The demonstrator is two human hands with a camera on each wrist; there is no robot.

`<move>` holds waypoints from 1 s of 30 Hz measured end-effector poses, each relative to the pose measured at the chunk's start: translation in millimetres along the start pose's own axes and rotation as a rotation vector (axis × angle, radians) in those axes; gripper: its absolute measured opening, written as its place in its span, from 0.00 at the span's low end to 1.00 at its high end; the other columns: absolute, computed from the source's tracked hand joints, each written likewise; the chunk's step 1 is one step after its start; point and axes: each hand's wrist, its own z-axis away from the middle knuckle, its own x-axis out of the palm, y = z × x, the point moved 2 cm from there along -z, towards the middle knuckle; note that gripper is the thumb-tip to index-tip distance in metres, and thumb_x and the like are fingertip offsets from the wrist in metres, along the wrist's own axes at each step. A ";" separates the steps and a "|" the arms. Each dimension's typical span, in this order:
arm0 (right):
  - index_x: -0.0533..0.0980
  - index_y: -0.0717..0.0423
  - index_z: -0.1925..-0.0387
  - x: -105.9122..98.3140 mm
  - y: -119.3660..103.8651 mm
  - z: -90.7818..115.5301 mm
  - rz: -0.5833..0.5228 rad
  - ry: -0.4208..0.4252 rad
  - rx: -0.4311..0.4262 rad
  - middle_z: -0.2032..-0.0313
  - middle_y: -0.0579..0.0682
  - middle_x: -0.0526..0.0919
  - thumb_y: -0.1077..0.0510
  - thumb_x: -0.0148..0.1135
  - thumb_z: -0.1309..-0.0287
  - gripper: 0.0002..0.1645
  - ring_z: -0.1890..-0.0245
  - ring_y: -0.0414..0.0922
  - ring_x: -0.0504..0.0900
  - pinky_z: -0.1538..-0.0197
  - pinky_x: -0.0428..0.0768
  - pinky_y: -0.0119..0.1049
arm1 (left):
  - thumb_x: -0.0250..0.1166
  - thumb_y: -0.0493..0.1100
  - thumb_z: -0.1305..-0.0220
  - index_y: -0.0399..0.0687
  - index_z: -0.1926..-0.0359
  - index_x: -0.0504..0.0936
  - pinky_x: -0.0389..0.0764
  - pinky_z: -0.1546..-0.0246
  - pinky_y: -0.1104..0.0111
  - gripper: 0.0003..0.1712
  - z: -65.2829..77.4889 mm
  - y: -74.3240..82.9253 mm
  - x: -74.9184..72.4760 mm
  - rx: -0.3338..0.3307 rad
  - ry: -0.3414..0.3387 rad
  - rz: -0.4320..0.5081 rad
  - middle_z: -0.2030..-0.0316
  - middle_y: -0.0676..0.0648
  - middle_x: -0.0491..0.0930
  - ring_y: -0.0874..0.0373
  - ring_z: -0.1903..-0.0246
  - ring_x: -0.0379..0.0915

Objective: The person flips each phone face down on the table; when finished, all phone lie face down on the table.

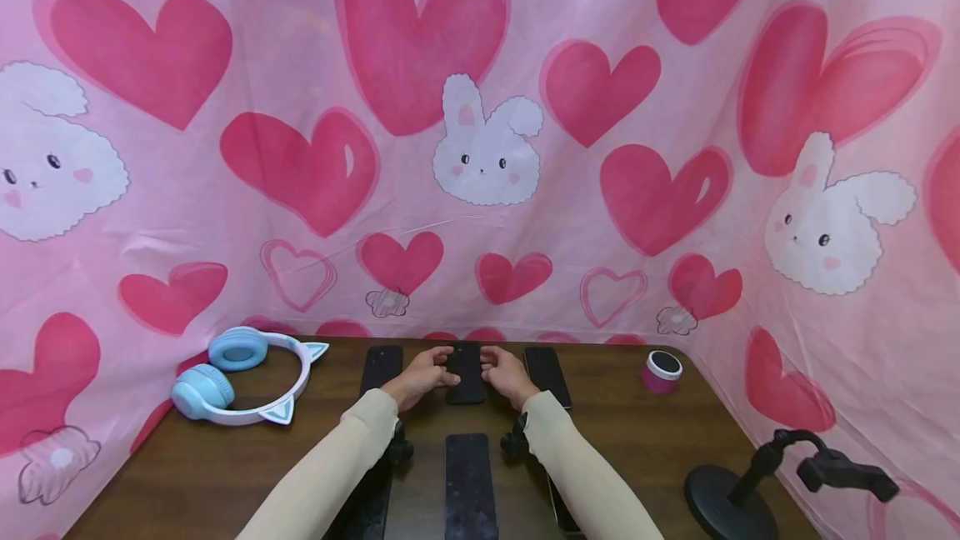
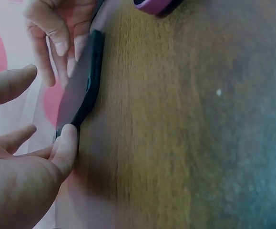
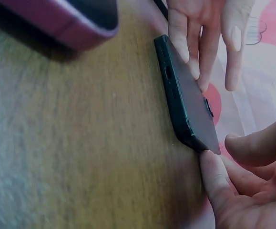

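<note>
A dark smartphone (image 1: 466, 386) lies on the table at the back, between both hands. My left hand (image 1: 422, 376) is at its left side; in the left wrist view a fingertip (image 2: 67, 136) touches the phone's corner while other fingers stand away from it. My right hand (image 1: 510, 375) is at the opposite side. In the right wrist view, one of its fingertips (image 3: 209, 160) rests at the corner of the phone (image 3: 188, 98), whose charging port shows. Neither hand's fingers wrap around it. Other dark phones lie beside it, at the back left (image 1: 381, 367) and back right (image 1: 549, 375).
Nearer lie a centre phone (image 1: 470, 486), a front-left phone (image 1: 367, 502) and a front-right phone (image 1: 561, 507), partly behind the forearms. Blue-and-white cat-ear headphones (image 1: 300, 386) are at left. A pink jar (image 1: 660, 377) and a black stand (image 1: 731, 507) are at right.
</note>
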 end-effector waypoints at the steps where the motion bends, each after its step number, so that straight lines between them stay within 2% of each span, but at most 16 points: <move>1: 0.70 0.62 0.32 0.4 -0.2 0.2 -0.001 0.001 0.007 0.38 0.63 0.80 0.70 0.58 0.39 0.32 0.39 0.57 0.81 0.38 0.81 0.50 | 0.67 0.32 0.40 0.36 0.26 0.62 0.69 0.30 0.44 0.42 -0.2 -1.1 -0.4 -0.004 0.001 0.002 0.25 0.27 0.57 0.29 0.27 0.56; 7: 0.71 0.63 0.33 1.8 -0.2 0.7 0.017 -0.016 0.017 0.39 0.63 0.80 0.69 0.60 0.40 0.31 0.42 0.55 0.82 0.40 0.82 0.48 | 0.68 0.33 0.39 0.37 0.26 0.62 0.67 0.29 0.43 0.42 1.7 -1.5 -2.0 -0.023 0.006 -0.031 0.26 0.28 0.59 0.29 0.27 0.57; 11: 0.71 0.62 0.33 2.1 -1.8 1.3 0.017 -0.025 0.024 0.38 0.63 0.79 0.68 0.60 0.38 0.30 0.41 0.56 0.81 0.38 0.81 0.52 | 0.67 0.34 0.39 0.37 0.26 0.62 0.67 0.29 0.43 0.41 2.0 1.8 -1.9 -0.026 0.014 -0.053 0.26 0.29 0.59 0.30 0.27 0.57; 16: 0.71 0.62 0.33 3.7 -3.3 2.7 0.029 -0.033 0.024 0.38 0.62 0.79 0.66 0.61 0.37 0.30 0.39 0.57 0.80 0.38 0.80 0.54 | 0.68 0.34 0.40 0.37 0.27 0.64 0.71 0.31 0.44 0.41 1.5 1.1 -1.3 -0.027 0.031 -0.070 0.27 0.30 0.61 0.33 0.28 0.60; 21: 0.72 0.63 0.34 4.5 -5.2 5.4 0.041 -0.024 0.024 0.38 0.63 0.79 0.64 0.62 0.37 0.29 0.42 0.57 0.82 0.37 0.80 0.55 | 0.69 0.35 0.42 0.35 0.28 0.65 0.74 0.35 0.44 0.41 1.3 -1.4 -1.4 -0.018 0.038 -0.102 0.28 0.29 0.63 0.34 0.31 0.65; 27: 0.72 0.60 0.35 -7.1 -9.9 5.2 0.105 0.049 -0.030 0.40 0.59 0.81 0.60 0.66 0.40 0.31 0.43 0.55 0.81 0.38 0.80 0.54 | 0.71 0.39 0.43 0.37 0.31 0.69 0.72 0.33 0.43 0.39 -0.7 10.4 9.2 0.087 0.168 -0.228 0.32 0.32 0.71 0.36 0.34 0.69; 30: 0.70 0.60 0.32 -19.9 -9.3 4.2 0.039 0.075 -0.067 0.37 0.60 0.79 0.60 0.67 0.39 0.34 0.38 0.58 0.78 0.35 0.78 0.55 | 0.72 0.40 0.42 0.38 0.30 0.69 0.74 0.35 0.44 0.40 -3.4 19.6 17.8 0.142 0.189 -0.213 0.32 0.34 0.72 0.37 0.36 0.70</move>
